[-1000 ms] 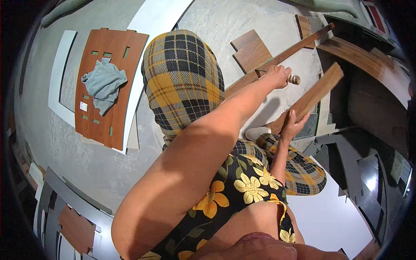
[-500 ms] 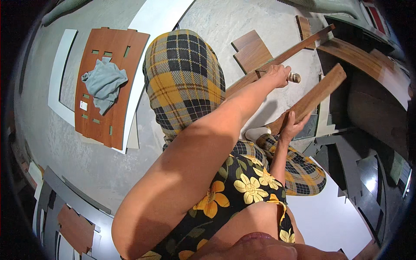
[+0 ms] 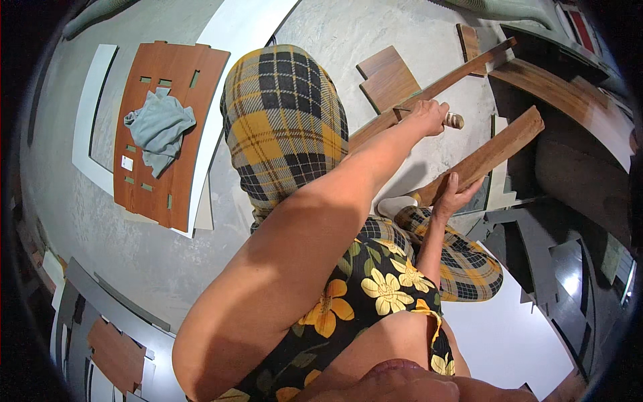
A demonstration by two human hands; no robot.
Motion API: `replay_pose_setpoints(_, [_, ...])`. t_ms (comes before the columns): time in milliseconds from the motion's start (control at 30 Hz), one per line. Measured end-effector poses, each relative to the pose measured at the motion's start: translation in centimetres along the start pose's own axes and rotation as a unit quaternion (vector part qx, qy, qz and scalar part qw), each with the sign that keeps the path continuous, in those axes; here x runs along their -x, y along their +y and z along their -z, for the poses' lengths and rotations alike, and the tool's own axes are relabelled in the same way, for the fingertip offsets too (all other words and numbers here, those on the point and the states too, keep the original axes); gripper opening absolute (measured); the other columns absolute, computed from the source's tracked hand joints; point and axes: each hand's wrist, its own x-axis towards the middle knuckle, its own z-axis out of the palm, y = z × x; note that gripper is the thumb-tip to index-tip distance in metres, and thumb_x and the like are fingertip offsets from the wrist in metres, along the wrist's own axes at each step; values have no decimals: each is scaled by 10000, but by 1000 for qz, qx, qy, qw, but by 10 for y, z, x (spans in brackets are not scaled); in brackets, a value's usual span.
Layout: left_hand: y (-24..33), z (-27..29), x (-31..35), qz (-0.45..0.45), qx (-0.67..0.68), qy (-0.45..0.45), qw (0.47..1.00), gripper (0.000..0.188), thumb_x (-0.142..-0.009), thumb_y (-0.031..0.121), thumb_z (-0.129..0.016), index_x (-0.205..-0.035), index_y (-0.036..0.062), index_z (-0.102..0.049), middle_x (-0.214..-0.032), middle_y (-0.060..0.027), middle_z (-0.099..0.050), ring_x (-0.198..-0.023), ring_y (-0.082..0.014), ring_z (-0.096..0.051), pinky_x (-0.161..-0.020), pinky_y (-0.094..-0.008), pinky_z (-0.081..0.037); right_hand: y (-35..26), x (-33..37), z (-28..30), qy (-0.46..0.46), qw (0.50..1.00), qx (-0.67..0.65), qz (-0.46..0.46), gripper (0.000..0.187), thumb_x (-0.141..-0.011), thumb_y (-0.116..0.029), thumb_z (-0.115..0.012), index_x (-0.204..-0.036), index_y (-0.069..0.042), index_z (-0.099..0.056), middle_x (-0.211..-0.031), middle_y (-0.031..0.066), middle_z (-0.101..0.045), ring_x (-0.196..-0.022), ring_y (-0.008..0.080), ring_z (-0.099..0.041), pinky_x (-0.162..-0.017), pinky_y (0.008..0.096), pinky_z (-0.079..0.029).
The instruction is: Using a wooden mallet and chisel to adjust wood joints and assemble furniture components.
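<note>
My left hand (image 3: 429, 119) is closed around a tool with a round, wrapped-looking handle end (image 3: 455, 120). A thin dark part of it shows on the other side of the fist, over a long narrow wooden strip (image 3: 462, 82); its full shape is hidden. My right hand (image 3: 459, 194) grips the near part of a brown wooden board (image 3: 492, 154) from below, thumb on one side. That board slants up to the right, its far end raised off the floor. Beside the strip lies a stepped wooden piece (image 3: 390, 77).
At left, a reddish-brown slotted panel (image 3: 144, 67) carries a grey-green cloth (image 3: 161, 127) and overlaps white panels (image 3: 234, 27). Dark offcuts (image 3: 569, 295) pile up at right. A curved brown panel (image 3: 556, 87) stands at the far right. My plaid-covered knee (image 3: 284, 120) rises mid-view.
The board in my right hand has tilted slightly, its far end shifting right and nearer. My left hand stays in the same place on the tool.
</note>
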Motion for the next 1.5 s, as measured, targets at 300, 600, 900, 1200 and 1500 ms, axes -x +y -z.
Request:
replay_pose_setpoints(300, [0, -2, 1, -12, -4, 12, 1000, 356, -752, 201, -642, -1067, 63, -550, -946, -219, -636, -894, -396, -645, -782, -480, -524, 17, 7, 0, -99, 977, -103, -155, 648, -880, -192, -627, -1391, 50, -309, -1252, 157, -479, -1065, 209, -503, -868, 298, -452])
replay_pose_setpoints(600, [-2, -9, 2, -25, -10, 32, 999, 330, -742, 182, -636, -1037, 60, -556, -902, -224, -634, -869, -401, -648, -761, -493, -522, 1, 7, -9, -125, 987, -7, -97, 697, -848, -172, -666, -1403, 45, -303, -1259, 177, -472, -1124, 265, -477, -1009, 374, -356])
replay_pose_setpoints(900, [1, -3, 3, -25, 1, 8, 1000, 339, -737, 184, -641, -1038, 57, -552, -917, -231, -632, -881, -404, -644, -780, -495, -513, 8, 4, -4, -43, 999, 1, -23, 704, -851, -201, -663, -1399, 50, -299, -1299, 187, -448, -1165, 276, -454, -1019, 393, -341])
replay_pose_setpoints(1200, [-2, -8, 2, -33, -3, 26, 999, 332, -736, 189, -646, -1029, 60, -556, -922, -230, -633, -878, -401, -644, -774, -494, -514, 11, -2, 1, -36, 995, -62, -67, 697, -857, -187, -652, -1402, 57, -293, -1229, 158, -499, -1102, 224, -494, -973, 373, -391])
replay_pose_setpoints(1500, [-2, -5, 4, -24, 2, 14, 1000, 332, -752, 192, -643, -1046, 65, -555, -931, -226, -629, -898, -404, -635, -800, -486, -503, 21, 4, -3, -103, 980, -95, -141, 592, -897, -186, -598, -1375, 46, -338, -1181, 125, -518, -1027, 190, -512, -904, 305, -417])
